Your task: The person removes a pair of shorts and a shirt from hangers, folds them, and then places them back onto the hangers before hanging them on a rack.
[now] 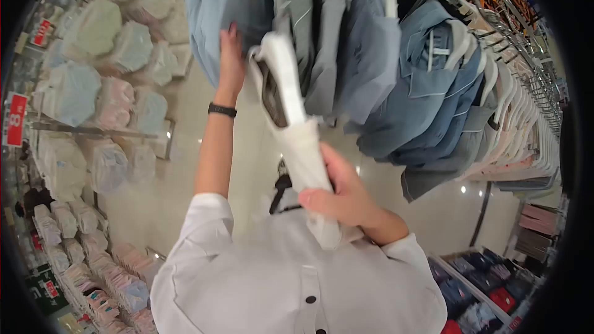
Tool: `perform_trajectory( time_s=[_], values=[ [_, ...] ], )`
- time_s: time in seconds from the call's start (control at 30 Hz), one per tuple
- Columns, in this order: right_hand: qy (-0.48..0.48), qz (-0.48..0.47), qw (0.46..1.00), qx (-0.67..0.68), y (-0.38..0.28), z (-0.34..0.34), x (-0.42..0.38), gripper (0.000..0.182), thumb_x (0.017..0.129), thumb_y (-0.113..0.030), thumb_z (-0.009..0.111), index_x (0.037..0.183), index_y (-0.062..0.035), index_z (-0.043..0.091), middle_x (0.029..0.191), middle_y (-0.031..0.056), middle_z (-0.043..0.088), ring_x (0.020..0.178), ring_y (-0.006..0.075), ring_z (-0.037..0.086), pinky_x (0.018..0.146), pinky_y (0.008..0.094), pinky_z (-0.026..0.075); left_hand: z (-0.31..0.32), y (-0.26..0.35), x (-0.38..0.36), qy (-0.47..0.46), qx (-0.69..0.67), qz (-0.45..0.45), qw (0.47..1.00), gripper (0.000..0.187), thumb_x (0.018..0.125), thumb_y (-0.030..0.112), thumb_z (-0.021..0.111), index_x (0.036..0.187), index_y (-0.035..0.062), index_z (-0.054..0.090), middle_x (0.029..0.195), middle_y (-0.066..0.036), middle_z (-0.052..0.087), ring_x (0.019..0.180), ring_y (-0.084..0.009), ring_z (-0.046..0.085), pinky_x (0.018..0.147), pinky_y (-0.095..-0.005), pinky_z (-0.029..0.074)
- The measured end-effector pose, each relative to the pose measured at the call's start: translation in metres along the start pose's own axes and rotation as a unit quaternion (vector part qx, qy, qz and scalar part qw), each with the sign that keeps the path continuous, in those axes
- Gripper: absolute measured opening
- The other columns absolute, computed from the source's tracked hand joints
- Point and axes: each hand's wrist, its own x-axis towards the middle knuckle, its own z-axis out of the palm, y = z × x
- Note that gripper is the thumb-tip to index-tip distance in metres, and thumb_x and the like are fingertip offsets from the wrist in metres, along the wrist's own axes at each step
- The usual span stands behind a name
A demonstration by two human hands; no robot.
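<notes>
Cream garment [298, 151] firmly in right hand [348, 193], left hand [231, 65] outstretched at blue garment [212, 9], grip unclear.

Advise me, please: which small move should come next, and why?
Perhaps the left hand should ease the light-blue garment aside: it seems to touch that garment, other garments hang close beside it, and the right hand holds a pale item.

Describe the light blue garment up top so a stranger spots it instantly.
Start with the row of hanging clothes along the picture's top. Go to its left end, above the black wristband. The light blue garment there is paler than the grey garments farther right.
</notes>
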Motion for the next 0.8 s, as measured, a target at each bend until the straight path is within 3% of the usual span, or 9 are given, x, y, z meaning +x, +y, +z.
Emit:
perform_trajectory(
  time_s=[0.03,0.1,0.27,0.33,0.37,0.43,0.6,0.8],
  values=[
    [0.008,0.016,1.0,-0.002,-0.001,0.01,0.007,0.064,0.083,-0.011,0.069,0.138,0.0017,0.042,0.112,0.0064,0.06,0.096,0.0113,0.058,0.082,0.0297,0.049,0.005,0.001,0.0,0.003,0.033,0.016,0.999,0.084,0.099,0.069,0.023,0.159,0.0111,0.016,0.16,-0.017,0.025,0.147,-0.0264,0.023,0.118,-0.046,0.012],
    [0.097,-0.085,0.991,-0.036,-0.005,0.03,0.026,0.06,0.083,-0.011,0.069,0.136,0.0009,0.043,0.111,0.0049,0.059,0.098,0.0112,0.058,0.084,0.0291,0.048,0.006,-0.005,0.004,-0.029,0.049,0.019,0.998,0.082,0.099,0.068,0.022,0.159,0.0129,0.011,0.165,-0.016,0.008,0.153,-0.0261,0.003,0.119,-0.0512,-0.001],
    [0.149,-0.151,0.975,-0.059,-0.024,0.065,0.089,0.054,0.084,-0.011,0.067,0.132,0.0015,0.045,0.112,0.0056,0.058,0.1,0.0108,0.057,0.086,0.0279,0.047,0.016,-0.012,0.0,-0.112,0.012,0.009,0.994,0.08,0.101,0.065,0.025,0.159,0.0125,0.008,0.165,-0.016,0.006,0.153,-0.0273,0.002,0.121,-0.0464,0.004],
    [0.178,-0.173,0.966,-0.071,-0.031,0.077,0.114,0.051,0.084,-0.011,0.068,0.128,0.0016,0.047,0.11,0.0058,0.059,0.097,0.0108,0.057,0.084,0.0275,0.048,0.02,-0.008,-0.004,-0.103,-0.035,-0.012,0.994,0.072,0.105,0.055,0.026,0.157,0.0072,0.016,0.161,-0.017,0.022,0.147,-0.0284,0.026,0.119,-0.0395,0.025],
    [0.201,-0.201,0.955,-0.078,-0.037,0.081,0.127,0.047,0.083,-0.011,0.068,0.125,0.0018,0.049,0.108,0.006,0.06,0.095,0.0108,0.058,0.081,0.027,0.048,0.019,-0.005,-0.007,-0.107,-0.039,-0.008,0.993,0.072,0.105,0.055,0.026,0.157,0.0072,0.016,0.161,-0.017,0.022,0.147,-0.0284,0.026,0.119,-0.0395,0.025],
    [0.213,-0.216,0.947,-0.105,-0.053,0.084,0.154,0.043,0.082,-0.011,0.068,0.119,0.0028,0.052,0.101,0.006,0.061,0.089,0.0108,0.059,0.077,0.0269,0.049,0.016,0.005,-0.019,-0.23,-0.287,-0.18,0.912,0.068,0.105,0.054,0.029,0.153,0.0057,0.029,0.147,-0.015,0.045,0.132,-0.0265,0.049,0.108,-0.0371,0.043],
    [0.264,-0.267,0.908,-0.186,-0.091,0.068,0.218,0.031,0.077,-0.015,0.069,0.098,0.0062,0.058,0.076,0.0062,0.064,0.066,0.012,0.061,0.061,0.0283,0.049,-0.031,-0.028,-0.019,-0.26,-0.235,-0.18,0.919,0.066,0.106,0.052,0.029,0.153,0.0054,0.029,0.148,-0.012,0.044,0.133,-0.0242,0.046,0.11,-0.0359,0.04],
    [0.286,-0.229,0.897,-0.246,-0.084,0.004,0.286,0.031,0.078,-0.021,0.069,0.093,0.0046,0.062,0.077,0.007,0.064,0.067,0.0135,0.061,0.062,0.0301,0.049,-0.078,-0.1,-0.03,-0.251,-0.154,-0.212,0.932,0.063,0.107,0.048,0.028,0.153,0.005,0.029,0.15,-0.009,0.042,0.135,-0.0208,0.042,0.112,-0.0341,0.035]
  ],
)
